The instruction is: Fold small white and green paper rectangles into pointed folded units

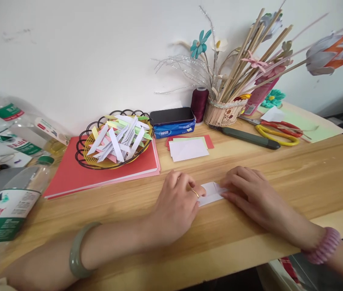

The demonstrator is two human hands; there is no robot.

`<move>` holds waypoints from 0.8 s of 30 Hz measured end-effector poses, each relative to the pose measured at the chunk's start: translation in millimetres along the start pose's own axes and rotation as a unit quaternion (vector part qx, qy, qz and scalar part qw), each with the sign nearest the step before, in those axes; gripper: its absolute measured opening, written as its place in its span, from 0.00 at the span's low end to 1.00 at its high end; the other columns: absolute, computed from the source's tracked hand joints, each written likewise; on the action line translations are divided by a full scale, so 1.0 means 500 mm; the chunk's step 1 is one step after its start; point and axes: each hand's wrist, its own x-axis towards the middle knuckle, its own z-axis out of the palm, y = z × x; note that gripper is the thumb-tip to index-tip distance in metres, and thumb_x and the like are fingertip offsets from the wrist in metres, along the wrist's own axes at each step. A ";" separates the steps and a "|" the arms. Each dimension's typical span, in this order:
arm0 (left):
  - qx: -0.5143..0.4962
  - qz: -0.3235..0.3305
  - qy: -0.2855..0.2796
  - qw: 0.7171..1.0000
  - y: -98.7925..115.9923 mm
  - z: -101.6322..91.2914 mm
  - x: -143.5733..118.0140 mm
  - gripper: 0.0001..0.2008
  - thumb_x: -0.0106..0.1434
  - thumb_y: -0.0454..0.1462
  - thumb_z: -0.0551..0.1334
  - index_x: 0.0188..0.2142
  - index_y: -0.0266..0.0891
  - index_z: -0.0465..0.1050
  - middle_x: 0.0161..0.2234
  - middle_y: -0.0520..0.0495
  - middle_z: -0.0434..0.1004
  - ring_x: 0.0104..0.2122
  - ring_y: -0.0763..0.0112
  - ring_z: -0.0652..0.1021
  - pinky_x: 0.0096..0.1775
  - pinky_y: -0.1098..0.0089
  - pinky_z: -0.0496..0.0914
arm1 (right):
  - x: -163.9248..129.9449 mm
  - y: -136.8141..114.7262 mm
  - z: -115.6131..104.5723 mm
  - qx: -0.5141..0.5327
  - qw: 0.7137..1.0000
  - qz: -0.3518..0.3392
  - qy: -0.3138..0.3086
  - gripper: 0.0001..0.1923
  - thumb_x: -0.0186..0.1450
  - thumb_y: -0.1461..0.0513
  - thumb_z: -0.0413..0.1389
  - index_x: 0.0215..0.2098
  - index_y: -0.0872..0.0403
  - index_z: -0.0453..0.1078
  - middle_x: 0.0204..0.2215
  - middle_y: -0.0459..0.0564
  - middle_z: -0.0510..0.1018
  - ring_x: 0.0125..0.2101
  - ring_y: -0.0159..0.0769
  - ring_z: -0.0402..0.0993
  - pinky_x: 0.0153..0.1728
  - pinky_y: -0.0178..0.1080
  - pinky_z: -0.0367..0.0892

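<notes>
A small white piece of paper, partly folded, lies on the wooden table between my hands. My left hand, fingers curled, presses on its left end, and a ring shows on one finger. At the paper's right end, my right hand has its thumb and fingers closed on the edge. Both hands cover parts of the paper. Just beyond them is a small stack of paper slips, white on top with green and red beneath. A basket heaped with folded paper strips stands to the left.
Red sheets lie under the basket. Plastic bottles crowd the left side. Along the back are a phone on a blue packet, a thread spool and a stick-filled pot. A green-handled tool and scissors lie at right.
</notes>
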 end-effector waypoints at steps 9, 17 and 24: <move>0.123 0.133 0.124 0.976 -0.007 0.030 -0.016 0.08 0.66 0.35 0.57 0.33 0.41 0.74 0.34 0.50 0.69 0.42 0.66 0.66 0.54 0.56 0.56 | -0.014 -0.070 -0.024 -0.119 0.975 -0.187 0.010 0.18 0.65 0.73 0.39 0.45 0.59 0.67 0.36 0.54 0.76 0.36 0.42 0.71 0.36 0.46 0.68; 0.199 0.173 0.137 0.955 -0.003 0.009 -0.046 0.11 0.68 0.31 0.52 0.40 0.38 0.73 0.34 0.48 0.75 0.43 0.67 0.68 0.51 0.61 0.57 | -0.038 -0.054 -0.010 -0.183 0.967 -0.177 0.013 0.19 0.65 0.73 0.38 0.49 0.61 0.65 0.40 0.55 0.77 0.41 0.43 0.71 0.40 0.46 0.67; 0.165 0.191 0.124 0.960 -0.014 0.001 -0.050 0.11 0.68 0.30 0.51 0.41 0.36 0.72 0.33 0.49 0.76 0.42 0.66 0.70 0.45 0.62 0.59 | -0.044 -0.047 -0.029 -0.165 0.968 -0.188 0.012 0.18 0.66 0.72 0.40 0.50 0.62 0.64 0.43 0.56 0.77 0.42 0.42 0.72 0.40 0.46 0.68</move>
